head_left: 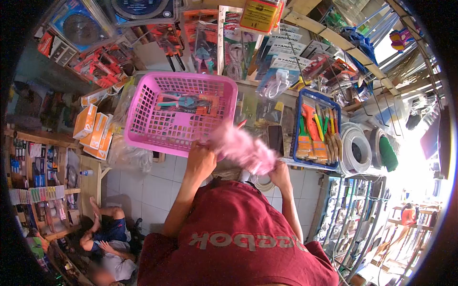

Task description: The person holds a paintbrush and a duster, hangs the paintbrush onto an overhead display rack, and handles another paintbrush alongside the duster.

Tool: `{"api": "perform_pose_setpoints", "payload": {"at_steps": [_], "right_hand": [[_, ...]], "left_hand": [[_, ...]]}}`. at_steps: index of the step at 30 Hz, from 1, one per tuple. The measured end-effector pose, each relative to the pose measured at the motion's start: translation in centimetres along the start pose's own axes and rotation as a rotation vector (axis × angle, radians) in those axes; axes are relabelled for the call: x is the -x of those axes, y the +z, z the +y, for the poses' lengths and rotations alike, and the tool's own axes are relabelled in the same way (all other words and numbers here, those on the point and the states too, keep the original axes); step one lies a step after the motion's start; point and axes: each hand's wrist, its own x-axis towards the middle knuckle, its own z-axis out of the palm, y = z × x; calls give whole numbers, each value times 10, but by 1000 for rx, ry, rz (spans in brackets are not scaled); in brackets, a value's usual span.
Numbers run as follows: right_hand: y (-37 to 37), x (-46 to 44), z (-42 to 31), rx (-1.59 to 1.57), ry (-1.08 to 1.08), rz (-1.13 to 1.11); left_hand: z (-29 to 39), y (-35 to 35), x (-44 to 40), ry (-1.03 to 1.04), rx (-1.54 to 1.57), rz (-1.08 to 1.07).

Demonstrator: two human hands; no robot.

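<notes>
A pink plastic basket [186, 148] stands in front of me, with packaged pliers [179, 102] lying inside it. My left hand [201, 161] is closed at the basket's near right edge, beside one end of a pink and white cloth-like bundle [245, 148]. Motion blurs the bundle, which stretches to the right between my two hands. At its other end my right hand [280, 174] is closed on it. Whether my left hand grips the bundle or the basket rim cannot be made out.
A blue tray [295, 138] of paint brushes is at the right, beside a dark phone [275, 139] and cable coils [356, 148]. Orange boxes [98, 136] stand left of the basket. Packaged tools hang behind. A person [114, 252] sits at the lower left.
</notes>
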Motion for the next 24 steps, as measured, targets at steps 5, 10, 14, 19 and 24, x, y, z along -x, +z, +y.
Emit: {"api": "perform_pose_setpoints", "payload": {"at_steps": [5,10,14,19,24], "right_hand": [[8,1,13,143,434,118],[19,16,15,-132,-2,131],[30,26,30,34,311,51],[25,25,12,-66,286,50],[44,41,37,-24,235,-125]], "left_hand": [[3,-1,1,-169,122,-191],[-1,10,7,-159,87,-233],[4,4,2,-211,63,-346],[6,9,4,-254,131,-309],[5,6,-2,-220,35,-474]]}}
